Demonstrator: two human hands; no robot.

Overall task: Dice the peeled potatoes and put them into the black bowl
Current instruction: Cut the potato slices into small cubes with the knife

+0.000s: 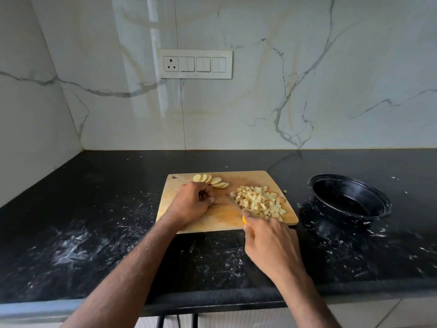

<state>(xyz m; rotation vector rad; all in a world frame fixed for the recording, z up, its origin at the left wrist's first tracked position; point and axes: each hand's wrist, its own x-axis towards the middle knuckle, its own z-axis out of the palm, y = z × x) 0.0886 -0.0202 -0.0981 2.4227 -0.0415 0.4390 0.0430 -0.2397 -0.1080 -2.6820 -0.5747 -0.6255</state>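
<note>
**Midway through the dicing, knife at the potato heap**

Nearest the bench's front edge, the right hand (272, 245) curls its fingers around a yellow-handled knife (238, 207), the blade's tip touching the pile of diced potato (259, 201) on the right half of the cutting board (189, 227). The left hand (192, 202) rests on the board's left half, fingers curled under; whether it holds anything cannot be told. Potato slices (210, 180) fan along the board's far edge. The black bowl (350, 197) sits apart, right of the board.
</note>
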